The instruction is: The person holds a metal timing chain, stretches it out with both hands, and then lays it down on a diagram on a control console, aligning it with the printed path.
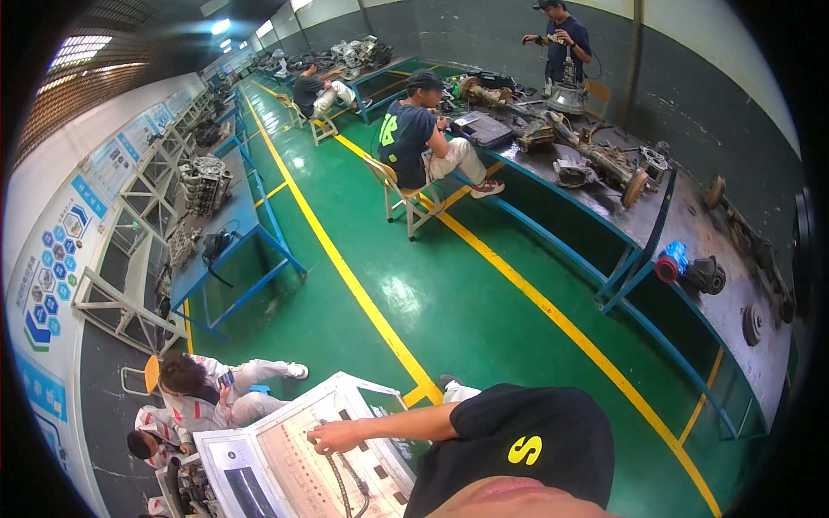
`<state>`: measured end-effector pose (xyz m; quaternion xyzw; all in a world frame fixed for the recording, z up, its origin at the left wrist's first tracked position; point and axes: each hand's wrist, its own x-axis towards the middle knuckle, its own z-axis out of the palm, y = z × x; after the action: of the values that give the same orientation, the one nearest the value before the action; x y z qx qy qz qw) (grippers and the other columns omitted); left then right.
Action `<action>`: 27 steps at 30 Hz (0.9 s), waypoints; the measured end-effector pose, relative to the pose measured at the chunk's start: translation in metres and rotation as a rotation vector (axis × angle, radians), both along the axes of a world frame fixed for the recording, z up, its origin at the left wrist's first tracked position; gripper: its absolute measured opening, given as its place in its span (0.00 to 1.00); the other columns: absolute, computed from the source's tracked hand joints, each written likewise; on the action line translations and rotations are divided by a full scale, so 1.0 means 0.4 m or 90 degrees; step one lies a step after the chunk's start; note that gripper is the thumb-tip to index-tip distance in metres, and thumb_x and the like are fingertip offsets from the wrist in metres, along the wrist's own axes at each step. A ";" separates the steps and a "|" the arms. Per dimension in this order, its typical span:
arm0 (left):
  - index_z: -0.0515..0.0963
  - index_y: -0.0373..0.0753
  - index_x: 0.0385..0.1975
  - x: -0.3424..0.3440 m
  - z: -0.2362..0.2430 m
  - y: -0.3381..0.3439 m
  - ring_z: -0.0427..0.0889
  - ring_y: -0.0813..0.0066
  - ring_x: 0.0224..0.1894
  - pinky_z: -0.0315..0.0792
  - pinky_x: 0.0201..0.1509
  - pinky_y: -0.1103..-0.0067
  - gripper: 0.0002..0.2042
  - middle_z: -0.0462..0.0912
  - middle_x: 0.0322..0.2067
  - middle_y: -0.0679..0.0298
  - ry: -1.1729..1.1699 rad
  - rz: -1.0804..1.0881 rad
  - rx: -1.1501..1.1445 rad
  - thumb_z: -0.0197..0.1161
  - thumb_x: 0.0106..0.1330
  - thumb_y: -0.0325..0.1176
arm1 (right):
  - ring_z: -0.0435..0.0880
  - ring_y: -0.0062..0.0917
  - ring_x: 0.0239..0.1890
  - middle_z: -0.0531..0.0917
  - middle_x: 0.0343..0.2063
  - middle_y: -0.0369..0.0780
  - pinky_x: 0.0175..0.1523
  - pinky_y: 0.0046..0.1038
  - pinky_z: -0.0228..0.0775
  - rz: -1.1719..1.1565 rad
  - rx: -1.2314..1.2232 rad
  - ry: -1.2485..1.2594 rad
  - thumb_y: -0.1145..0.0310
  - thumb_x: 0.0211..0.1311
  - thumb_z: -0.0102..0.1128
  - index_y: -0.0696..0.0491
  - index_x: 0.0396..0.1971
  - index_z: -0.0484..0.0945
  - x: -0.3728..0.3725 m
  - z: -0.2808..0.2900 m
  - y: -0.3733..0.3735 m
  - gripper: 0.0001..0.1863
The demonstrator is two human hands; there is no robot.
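Ceiling lamps (220, 26) glow white and light filters through the slatted upper wall (69, 82); glare patches shine on the green floor (484, 321). Shadow darkens beneath the right-hand workbenches (730, 324). Fisheye distortion bows straight edges; corners go black.

Above the upper left of the white panel (278, 432), you had open room, with its pale face bare there beside the outstretched fingers (319, 440). A dark cable (365, 492) lay looped across the lower part of the panel, in the way of a low pass. On the right, the dark shirt (561, 432) and the arm reaching from it blocked your approach. Metal parts (192, 488) crowded the panel's lower left edge, and a seated person (194, 406) hemmed in its upper left corner. Farther off, the green floor (371, 216) gave you a wide lane, narrowed by a chair (411, 197) near the right worktop (708, 324).
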<state>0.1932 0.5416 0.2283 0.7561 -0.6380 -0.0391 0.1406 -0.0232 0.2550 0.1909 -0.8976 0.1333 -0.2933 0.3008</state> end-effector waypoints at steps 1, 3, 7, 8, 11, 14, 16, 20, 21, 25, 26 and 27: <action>0.83 0.36 0.34 -0.001 -0.002 0.003 0.80 0.48 0.40 0.73 0.48 0.62 0.10 0.83 0.34 0.50 0.000 0.004 0.000 0.67 0.60 0.36 | 0.75 0.40 0.47 0.72 0.44 0.43 0.44 0.42 0.71 0.001 0.004 0.000 0.70 0.59 0.66 0.53 0.33 0.80 0.001 0.006 0.003 0.05; 0.83 0.36 0.34 -0.003 -0.008 0.007 0.80 0.48 0.40 0.73 0.48 0.62 0.11 0.83 0.34 0.50 -0.007 0.013 0.035 0.66 0.60 0.39 | 0.75 0.40 0.47 0.72 0.44 0.43 0.44 0.42 0.71 0.004 0.008 0.000 0.70 0.59 0.66 0.53 0.33 0.80 0.001 0.012 0.006 0.05; 0.83 0.36 0.34 -0.004 -0.022 0.014 0.80 0.47 0.41 0.73 0.49 0.62 0.12 0.83 0.34 0.50 -0.019 0.023 0.038 0.66 0.60 0.40 | 0.75 0.40 0.47 0.72 0.44 0.43 0.44 0.42 0.71 0.015 0.014 -0.004 0.70 0.58 0.67 0.53 0.33 0.80 -0.001 0.010 0.007 0.05; 0.83 0.36 0.35 -0.007 -0.022 0.014 0.80 0.47 0.41 0.73 0.49 0.62 0.13 0.83 0.34 0.50 -0.013 0.028 0.039 0.66 0.61 0.40 | 0.75 0.40 0.47 0.71 0.45 0.43 0.45 0.42 0.71 0.015 0.015 -0.007 0.71 0.58 0.67 0.53 0.33 0.80 -0.002 0.008 0.008 0.05; 0.83 0.36 0.35 -0.005 -0.034 0.028 0.80 0.47 0.42 0.73 0.50 0.62 0.13 0.84 0.35 0.50 -0.014 0.050 0.046 0.66 0.61 0.40 | 0.73 0.39 0.47 0.71 0.44 0.44 0.48 0.41 0.67 0.024 0.036 -0.006 0.70 0.61 0.63 0.55 0.29 0.77 -0.007 0.023 0.022 0.06; 0.84 0.36 0.36 -0.023 -0.024 0.023 0.80 0.47 0.42 0.73 0.50 0.62 0.13 0.84 0.36 0.50 -0.021 0.067 0.067 0.65 0.61 0.40 | 0.73 0.39 0.47 0.71 0.44 0.45 0.48 0.41 0.67 0.031 0.055 0.008 0.70 0.61 0.62 0.55 0.29 0.77 -0.014 0.014 0.025 0.05; 0.84 0.36 0.36 -0.028 -0.022 0.028 0.80 0.47 0.42 0.73 0.50 0.62 0.12 0.84 0.36 0.50 -0.022 0.084 0.085 0.65 0.61 0.39 | 0.73 0.39 0.47 0.71 0.44 0.45 0.48 0.42 0.67 0.039 0.052 0.015 0.71 0.61 0.62 0.56 0.30 0.77 -0.018 0.012 0.029 0.05; 0.83 0.35 0.37 -0.047 -0.012 0.024 0.80 0.46 0.43 0.73 0.51 0.61 0.12 0.84 0.36 0.48 -0.010 0.059 0.081 0.66 0.61 0.37 | 0.74 0.38 0.49 0.72 0.44 0.43 0.49 0.42 0.69 0.018 0.033 0.049 0.70 0.58 0.66 0.53 0.32 0.79 -0.034 0.002 0.032 0.05; 0.83 0.35 0.37 -0.054 -0.003 0.023 0.79 0.45 0.43 0.72 0.51 0.61 0.12 0.83 0.36 0.48 0.003 0.059 0.070 0.66 0.61 0.36 | 0.74 0.38 0.49 0.72 0.44 0.43 0.49 0.42 0.69 0.021 0.034 0.048 0.70 0.58 0.66 0.53 0.32 0.79 -0.036 0.002 0.032 0.05; 0.83 0.34 0.37 -0.046 -0.041 0.026 0.79 0.45 0.43 0.72 0.52 0.61 0.11 0.83 0.36 0.47 -0.019 0.080 0.108 0.65 0.61 0.36 | 0.73 0.40 0.49 0.70 0.45 0.46 0.48 0.42 0.68 0.048 0.021 0.075 0.73 0.60 0.62 0.57 0.34 0.77 -0.046 0.001 0.033 0.05; 0.83 0.34 0.37 -0.033 -0.067 0.033 0.79 0.45 0.43 0.72 0.52 0.61 0.12 0.84 0.36 0.47 -0.014 0.057 0.082 0.66 0.60 0.36 | 0.73 0.40 0.49 0.71 0.45 0.46 0.48 0.41 0.68 0.048 0.017 0.085 0.73 0.60 0.62 0.57 0.33 0.77 -0.050 -0.002 0.034 0.05; 0.83 0.34 0.37 -0.032 -0.077 0.036 0.79 0.45 0.43 0.72 0.53 0.61 0.12 0.84 0.37 0.47 -0.010 0.038 0.055 0.66 0.60 0.36 | 0.73 0.39 0.49 0.71 0.44 0.45 0.47 0.41 0.69 0.053 0.012 0.096 0.72 0.60 0.62 0.57 0.33 0.77 -0.051 -0.002 0.035 0.05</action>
<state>0.1804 0.5562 0.1975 0.7804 -0.6140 -0.0569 0.1040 -0.0436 0.2689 0.1900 -0.9188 0.1212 -0.2111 0.3106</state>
